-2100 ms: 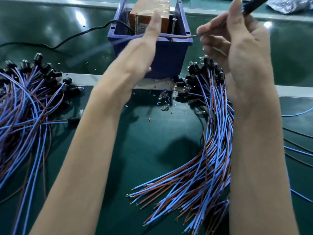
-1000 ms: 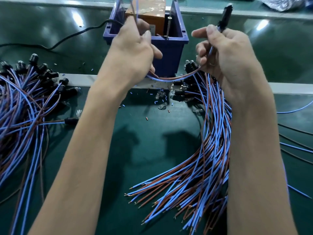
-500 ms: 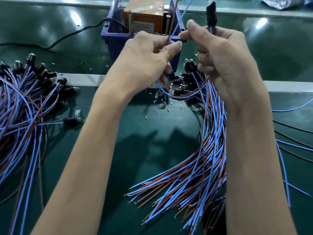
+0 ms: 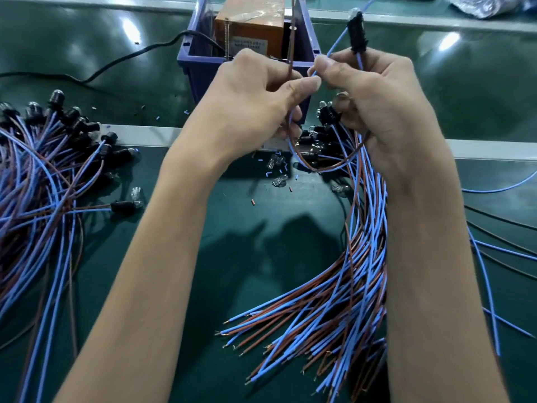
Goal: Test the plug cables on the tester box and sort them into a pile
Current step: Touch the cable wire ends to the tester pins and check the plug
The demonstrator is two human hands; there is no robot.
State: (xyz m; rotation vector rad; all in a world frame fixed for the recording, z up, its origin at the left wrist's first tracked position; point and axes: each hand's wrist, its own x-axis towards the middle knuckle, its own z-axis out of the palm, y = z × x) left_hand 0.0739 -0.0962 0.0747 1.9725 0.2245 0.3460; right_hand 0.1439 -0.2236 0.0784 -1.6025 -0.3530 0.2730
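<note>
"Blue and brown everywhere. Where did it all lie?"

"The pile (image 4: 43,175) I took for tested sprawled far to my left, and the untested bundle (image 4: 348,271) ran under my right forearm. The tester box (image 4: 250,33) sat straight ahead, just beyond my knuckles."

"And your hands?"

"Both were clamped on one plug cable (image 4: 316,169), with its slack looping below them. My left hand (image 4: 255,103) pinched the brown lead (image 4: 291,39). My right hand (image 4: 377,97) pinched the blue lead (image 4: 337,44) and gripped under the plug (image 4: 356,30), which stood upright."

"Which hand was nearer the box?"

"The left. Both leads ran up and away over the box, so I judged a short forward dip would bring their ends down to it."
</note>
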